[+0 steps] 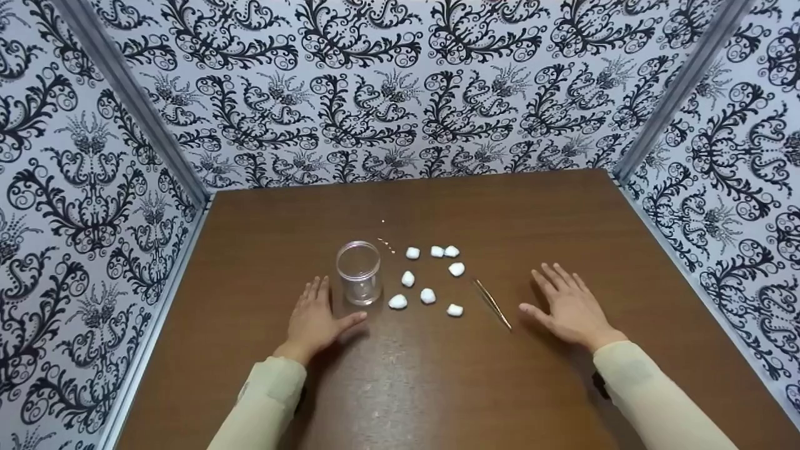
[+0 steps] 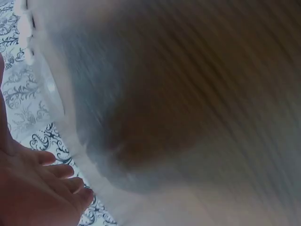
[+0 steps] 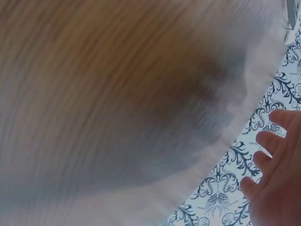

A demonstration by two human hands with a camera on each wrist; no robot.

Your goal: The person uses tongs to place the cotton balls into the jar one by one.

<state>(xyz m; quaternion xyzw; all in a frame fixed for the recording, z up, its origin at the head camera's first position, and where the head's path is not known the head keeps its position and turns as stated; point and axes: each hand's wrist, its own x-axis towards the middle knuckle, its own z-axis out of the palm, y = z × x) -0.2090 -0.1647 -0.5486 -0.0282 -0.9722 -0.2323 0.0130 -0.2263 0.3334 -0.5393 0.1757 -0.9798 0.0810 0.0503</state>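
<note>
My left hand [image 1: 314, 320] rests palm down on the brown table, fingers straight, just left of a clear round jar [image 1: 360, 275] that stands upright with its mouth uncovered. Its thumb points toward the foot of the jar. To the right, my right hand [image 1: 570, 306] lies with fingers spread and holds nothing. Between that hand and several white cotton balls [image 1: 427, 295] lies a thin gold pair of tweezers [image 1: 493, 304], slanting. The left wrist view shows the left fingers [image 2: 51, 176] at its lower left; the right wrist view has the right fingers [image 3: 270, 141] at the right edge.
A short row of tiny pale bits [image 1: 385, 242] lies behind the jar on the table [image 1: 400, 387]. Walls with a black-and-white scroll pattern [image 1: 387, 94] enclose the table at the back and both sides, with grey metal posts [image 1: 140, 106] at the corners.
</note>
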